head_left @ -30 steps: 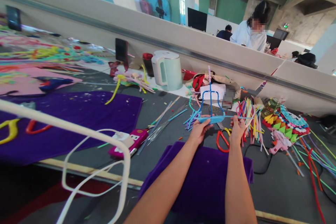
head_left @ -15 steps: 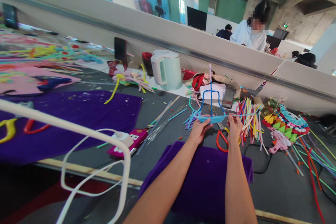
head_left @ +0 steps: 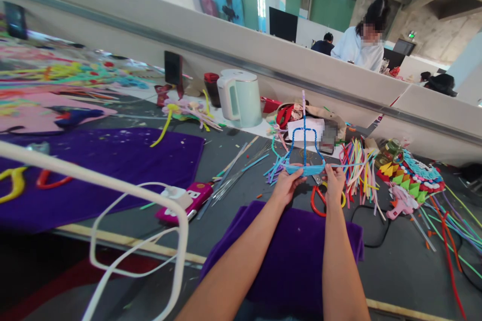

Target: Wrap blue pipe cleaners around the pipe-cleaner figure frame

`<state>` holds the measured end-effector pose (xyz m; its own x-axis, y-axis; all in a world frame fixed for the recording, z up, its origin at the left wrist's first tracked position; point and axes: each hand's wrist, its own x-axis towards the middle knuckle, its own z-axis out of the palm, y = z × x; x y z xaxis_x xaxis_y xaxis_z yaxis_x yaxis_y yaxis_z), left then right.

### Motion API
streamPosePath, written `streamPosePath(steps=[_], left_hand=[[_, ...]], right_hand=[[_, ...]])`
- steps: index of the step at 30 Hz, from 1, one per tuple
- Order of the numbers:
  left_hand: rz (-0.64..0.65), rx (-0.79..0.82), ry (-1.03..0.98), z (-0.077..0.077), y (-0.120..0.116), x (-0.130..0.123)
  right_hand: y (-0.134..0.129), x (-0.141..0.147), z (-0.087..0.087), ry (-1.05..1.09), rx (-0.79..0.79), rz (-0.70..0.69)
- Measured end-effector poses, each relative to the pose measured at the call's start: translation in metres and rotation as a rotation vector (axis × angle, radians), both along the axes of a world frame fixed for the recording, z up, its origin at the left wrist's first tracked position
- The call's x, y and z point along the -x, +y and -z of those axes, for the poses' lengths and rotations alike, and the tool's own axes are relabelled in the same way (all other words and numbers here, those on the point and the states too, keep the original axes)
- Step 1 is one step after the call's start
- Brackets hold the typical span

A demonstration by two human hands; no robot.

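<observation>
Between my hands is a bell-shaped pipe-cleaner frame (head_left: 305, 148). It has a dark blue outline, a central upright with a pale lilac tip, and a light blue band (head_left: 313, 170) wrapped across its lower edge. My left hand (head_left: 288, 183) pinches the left part of that band, fingers closed. At the band's right end my right hand (head_left: 334, 180) is closed on a light blue pipe cleaner (head_left: 352, 164), whose free length sticks out to the right. Red-and-yellow-handled scissors (head_left: 318, 202) lie just beneath the hands, partly hidden. A folded purple cloth (head_left: 293, 246) lies below my forearms.
Bundled colourful pipe cleaners (head_left: 359, 165) and a pink glue gun (head_left: 402, 204) lie to the right. A kettle (head_left: 246, 98) stands behind, left of centre. A magenta power strip (head_left: 199, 198) and thick white cable (head_left: 183, 241) occupy the left front. A person (head_left: 361, 45) is beyond the partition.
The view has shifted very slightly. Both hands keep their grip on the frame and the light blue pipe cleaner, with hardly any visible movement.
</observation>
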<state>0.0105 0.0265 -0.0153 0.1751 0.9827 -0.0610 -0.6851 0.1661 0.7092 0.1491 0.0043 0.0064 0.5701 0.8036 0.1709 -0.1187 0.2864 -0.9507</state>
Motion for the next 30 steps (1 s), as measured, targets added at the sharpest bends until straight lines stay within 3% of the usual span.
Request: streamPosePath(steps=[23,30], left_hand=[[-0.082,0.040,0.041,-0.0002,0.0007,-0.0004],[-0.133,0.065,0.098,0.0028,0.0032,-0.0007]], right_hand=[[-0.0002,0.0033,-0.0002,0.001,-0.010,0.018],[0.0003,0.0026,0.0039,-0.150,-0.013,0.075]])
